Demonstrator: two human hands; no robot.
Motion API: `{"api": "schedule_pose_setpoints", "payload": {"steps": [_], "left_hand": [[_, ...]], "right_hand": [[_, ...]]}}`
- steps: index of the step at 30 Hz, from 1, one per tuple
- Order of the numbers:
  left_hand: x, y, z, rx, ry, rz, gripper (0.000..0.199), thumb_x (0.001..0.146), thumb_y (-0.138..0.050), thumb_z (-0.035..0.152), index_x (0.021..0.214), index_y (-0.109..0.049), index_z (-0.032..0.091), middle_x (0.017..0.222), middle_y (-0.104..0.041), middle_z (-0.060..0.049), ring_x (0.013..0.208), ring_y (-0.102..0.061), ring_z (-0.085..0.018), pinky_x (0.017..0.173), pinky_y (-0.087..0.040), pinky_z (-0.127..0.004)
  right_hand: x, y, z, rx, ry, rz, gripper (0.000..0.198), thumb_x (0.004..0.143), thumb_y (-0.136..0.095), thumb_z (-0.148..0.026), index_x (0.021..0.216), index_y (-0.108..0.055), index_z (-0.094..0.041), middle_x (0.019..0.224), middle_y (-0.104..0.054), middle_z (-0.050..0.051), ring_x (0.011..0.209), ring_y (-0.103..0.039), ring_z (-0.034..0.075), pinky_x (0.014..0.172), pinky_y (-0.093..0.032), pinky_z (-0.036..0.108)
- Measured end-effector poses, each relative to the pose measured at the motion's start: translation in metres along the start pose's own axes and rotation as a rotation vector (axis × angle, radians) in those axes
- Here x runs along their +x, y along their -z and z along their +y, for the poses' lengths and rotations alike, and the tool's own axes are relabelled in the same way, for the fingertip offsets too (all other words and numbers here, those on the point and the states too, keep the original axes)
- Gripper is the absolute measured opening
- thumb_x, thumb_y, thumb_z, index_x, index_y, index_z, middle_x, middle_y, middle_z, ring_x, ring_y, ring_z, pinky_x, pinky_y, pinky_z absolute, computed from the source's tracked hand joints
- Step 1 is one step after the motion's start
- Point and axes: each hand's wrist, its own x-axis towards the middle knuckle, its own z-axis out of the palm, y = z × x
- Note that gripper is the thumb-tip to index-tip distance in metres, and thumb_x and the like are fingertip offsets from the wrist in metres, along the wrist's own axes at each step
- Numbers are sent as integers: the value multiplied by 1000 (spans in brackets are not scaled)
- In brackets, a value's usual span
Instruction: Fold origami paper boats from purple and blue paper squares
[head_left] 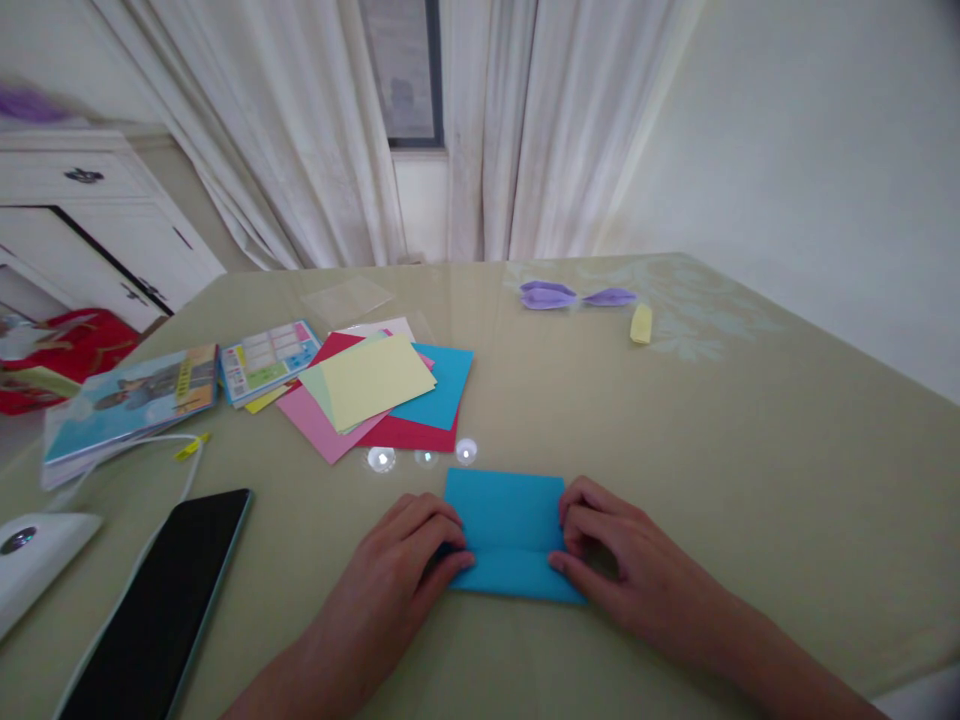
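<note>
A blue sheet of origami paper (510,520) lies on the table in front of me, with a crease running across it and a folded lower strip. My left hand (409,560) grips its left edge, thumb on the strip and fingers curled at the side. At the right edge, my right hand (615,550) pinches the sheet the same way, its thumb near the crease. Both hands rest low, close to the tabletop. The underside of the paper is hidden.
Loose coloured paper (379,385) is piled beyond my left hand, beside a booklet (142,395). A black phone (184,600), a white device (45,560) and a cable lie left. Purple folded pieces (547,294) and a small yellow piece (641,325) sit at the back.
</note>
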Motion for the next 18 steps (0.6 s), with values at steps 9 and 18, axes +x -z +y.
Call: {"api": "schedule_pose_setpoints", "payload": {"steps": [9,18], "left_hand": [[2,3,3,39,-4,-23,7,105,-65,23,101,-71,23,107,-72,-4,98,-69,-21,89,-60,-34],[-24,2,15,568,-395,-50,36,107,-48,12,137,-67,15,115,-78,-10,101,-72,-25,93,-61,-38]], "right_hand": [[4,2,0,-34,32,-5,19,105,-65,-24,88,-58,-21,105,-61,4,88,-64,18,79,-52,31],[0,-2,2,-15,14,0,18,102,-66,-19,87,-56,-21,104,-59,3,90,-62,19,79,-50,30]]}}
